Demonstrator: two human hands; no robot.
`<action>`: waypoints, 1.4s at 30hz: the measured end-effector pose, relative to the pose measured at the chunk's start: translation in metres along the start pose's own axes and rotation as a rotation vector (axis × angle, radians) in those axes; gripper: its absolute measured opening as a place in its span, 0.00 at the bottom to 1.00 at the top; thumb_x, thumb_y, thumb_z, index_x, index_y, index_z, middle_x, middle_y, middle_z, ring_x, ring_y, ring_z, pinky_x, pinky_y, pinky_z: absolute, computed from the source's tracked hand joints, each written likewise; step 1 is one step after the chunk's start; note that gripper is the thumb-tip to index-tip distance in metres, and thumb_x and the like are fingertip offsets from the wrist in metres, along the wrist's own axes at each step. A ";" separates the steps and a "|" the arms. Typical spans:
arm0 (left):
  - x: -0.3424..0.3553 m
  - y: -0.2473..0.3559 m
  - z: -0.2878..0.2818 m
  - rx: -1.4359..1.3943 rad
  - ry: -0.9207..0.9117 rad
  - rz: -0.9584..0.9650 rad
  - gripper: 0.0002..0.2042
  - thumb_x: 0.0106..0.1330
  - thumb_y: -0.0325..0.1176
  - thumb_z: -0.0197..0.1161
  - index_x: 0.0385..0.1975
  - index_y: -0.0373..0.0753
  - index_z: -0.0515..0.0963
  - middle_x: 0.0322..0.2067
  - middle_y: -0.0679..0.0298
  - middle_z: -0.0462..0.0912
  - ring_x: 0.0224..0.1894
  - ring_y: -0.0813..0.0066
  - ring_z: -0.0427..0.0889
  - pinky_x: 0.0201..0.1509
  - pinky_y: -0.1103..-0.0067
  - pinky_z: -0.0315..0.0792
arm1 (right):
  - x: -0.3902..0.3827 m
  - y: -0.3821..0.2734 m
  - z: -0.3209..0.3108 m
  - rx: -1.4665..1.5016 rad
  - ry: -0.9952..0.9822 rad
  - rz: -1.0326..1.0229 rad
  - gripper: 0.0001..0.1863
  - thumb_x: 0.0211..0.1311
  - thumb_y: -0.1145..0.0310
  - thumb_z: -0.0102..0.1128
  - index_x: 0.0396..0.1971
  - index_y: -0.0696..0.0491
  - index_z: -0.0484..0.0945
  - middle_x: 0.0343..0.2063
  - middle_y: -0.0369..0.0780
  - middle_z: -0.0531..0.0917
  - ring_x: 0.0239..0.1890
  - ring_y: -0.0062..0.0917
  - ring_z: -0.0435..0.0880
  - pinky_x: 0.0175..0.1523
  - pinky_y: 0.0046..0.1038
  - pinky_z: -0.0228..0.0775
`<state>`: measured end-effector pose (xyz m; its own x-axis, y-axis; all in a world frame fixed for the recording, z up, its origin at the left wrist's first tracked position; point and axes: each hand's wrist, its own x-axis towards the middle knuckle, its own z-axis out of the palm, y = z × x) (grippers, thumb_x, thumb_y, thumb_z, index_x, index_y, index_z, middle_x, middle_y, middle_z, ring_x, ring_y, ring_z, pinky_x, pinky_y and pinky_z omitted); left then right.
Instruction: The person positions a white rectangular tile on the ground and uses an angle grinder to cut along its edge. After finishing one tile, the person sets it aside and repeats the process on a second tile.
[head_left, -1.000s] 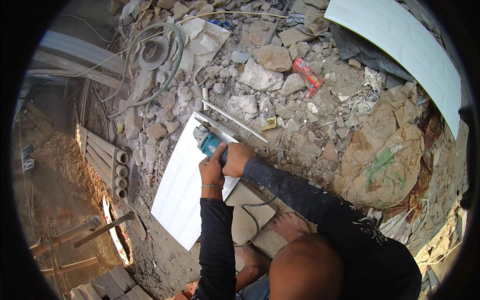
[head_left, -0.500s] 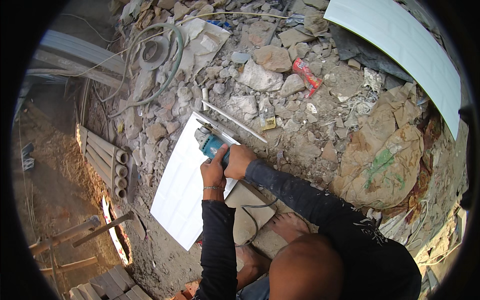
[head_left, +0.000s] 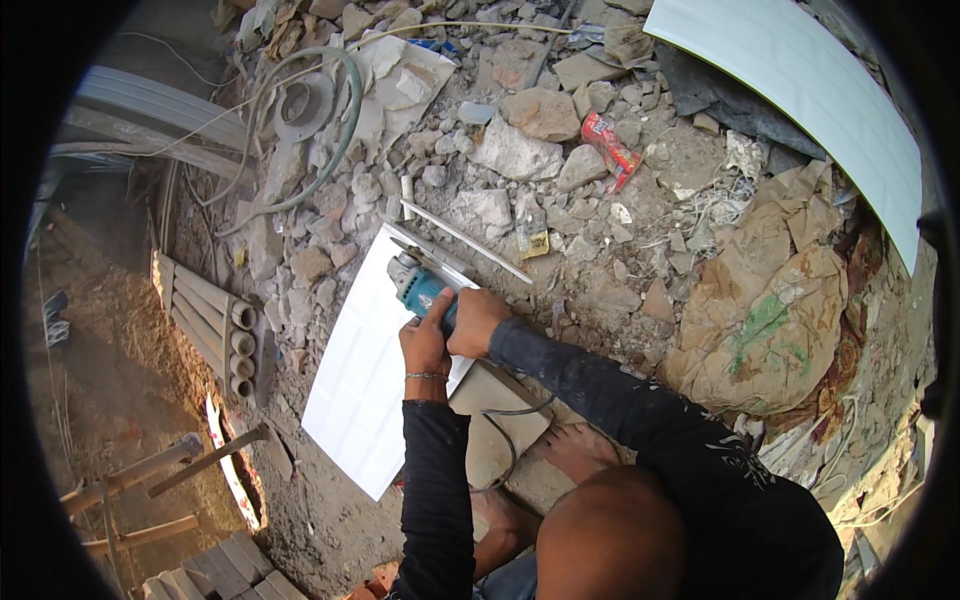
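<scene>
Both hands are closed around a teal angle grinder [head_left: 425, 299] with a grey metal head. My left hand [head_left: 425, 346] wraps its body from the near side, thumb along the casing. From the right, my right hand [head_left: 479, 322] grips the rear end of the body. Below them lies a large white tile [head_left: 352, 390] with a faint brick-like pattern, set at a slant on the ground. The grinder's disc is at the tile's upper right edge; how deep it sits cannot be made out. A narrow strip along that edge is partly hidden by the tool.
A dark cord [head_left: 512, 455] loops over a beige slab [head_left: 485, 425] near my bare feet. Rubble surrounds the tile, with a thin white strip [head_left: 470, 240], a red packet [head_left: 611, 150] and a green hose [head_left: 350, 120]. Another white sheet [head_left: 800, 90] lies far right; tubes [head_left: 205, 320] lie left.
The surroundings shift very slightly in view. Both hands keep their hold on the angle grinder, at almost the same place on the tile's edge.
</scene>
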<state>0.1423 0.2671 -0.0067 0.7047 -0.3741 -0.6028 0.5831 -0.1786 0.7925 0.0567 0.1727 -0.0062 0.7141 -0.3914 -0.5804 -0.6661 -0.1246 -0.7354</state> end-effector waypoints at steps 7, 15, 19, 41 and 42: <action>-0.004 -0.003 0.001 0.009 -0.002 0.010 0.13 0.63 0.25 0.74 0.40 0.22 0.80 0.38 0.52 0.87 0.36 0.65 0.89 0.41 0.73 0.84 | -0.002 0.005 0.001 0.013 -0.012 -0.005 0.33 0.42 0.63 0.74 0.50 0.64 0.79 0.52 0.58 0.83 0.57 0.46 0.84 0.61 0.38 0.79; -0.006 -0.005 0.002 -0.012 -0.007 0.004 0.13 0.63 0.25 0.74 0.41 0.22 0.80 0.39 0.52 0.88 0.36 0.65 0.89 0.42 0.72 0.84 | -0.003 0.010 0.005 0.032 0.049 -0.037 0.30 0.40 0.62 0.75 0.43 0.65 0.81 0.45 0.59 0.85 0.51 0.49 0.87 0.57 0.39 0.81; -0.007 -0.006 0.002 -0.007 -0.007 0.004 0.13 0.63 0.25 0.74 0.41 0.22 0.80 0.39 0.53 0.88 0.36 0.65 0.89 0.41 0.72 0.84 | -0.002 0.014 0.010 0.037 0.100 -0.070 0.28 0.39 0.62 0.74 0.40 0.66 0.82 0.41 0.60 0.86 0.48 0.50 0.88 0.54 0.40 0.82; -0.016 -0.009 0.007 0.019 0.018 -0.001 0.13 0.63 0.25 0.74 0.41 0.23 0.81 0.39 0.54 0.88 0.36 0.66 0.89 0.42 0.72 0.84 | -0.014 0.011 -0.005 0.022 -0.033 -0.022 0.30 0.44 0.64 0.73 0.48 0.66 0.79 0.49 0.59 0.84 0.55 0.48 0.85 0.60 0.38 0.79; -0.016 -0.008 0.007 -0.002 0.018 -0.014 0.13 0.63 0.25 0.74 0.41 0.23 0.81 0.39 0.54 0.88 0.36 0.66 0.89 0.42 0.72 0.84 | -0.015 0.012 -0.005 0.022 -0.036 -0.022 0.30 0.44 0.64 0.73 0.48 0.66 0.79 0.49 0.59 0.84 0.55 0.48 0.85 0.60 0.38 0.79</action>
<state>0.1234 0.2682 -0.0030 0.7035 -0.3553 -0.6155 0.5939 -0.1818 0.7837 0.0376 0.1724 -0.0045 0.7361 -0.3558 -0.5758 -0.6454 -0.1124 -0.7555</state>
